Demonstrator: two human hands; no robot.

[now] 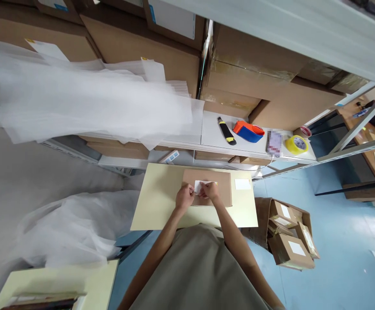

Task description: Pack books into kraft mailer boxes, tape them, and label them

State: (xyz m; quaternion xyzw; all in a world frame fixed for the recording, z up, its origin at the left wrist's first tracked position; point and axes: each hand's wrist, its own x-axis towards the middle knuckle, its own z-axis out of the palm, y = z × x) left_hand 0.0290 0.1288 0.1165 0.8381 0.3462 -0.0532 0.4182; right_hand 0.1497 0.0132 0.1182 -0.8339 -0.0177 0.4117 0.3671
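Note:
A flat brown cardboard box (221, 185) lies on a small pale yellow table (157, 202) in front of me. Both my hands are over the box, pinching a small white label (198, 186) between them. My left hand (184, 197) grips the label's left side with fingers closed. My right hand (209, 190) holds its right side, fingers also closed. Another white label (242, 184) lies on the table just right of the box.
On the white shelf (213, 133) behind lie a yellow-black utility knife (225, 131), a red-blue tape dispenser (248, 131) and a yellow tape roll (296, 144). Foam sheets (87, 103) hang at left. Labelled packed boxes (290, 241) sit on the blue floor at right.

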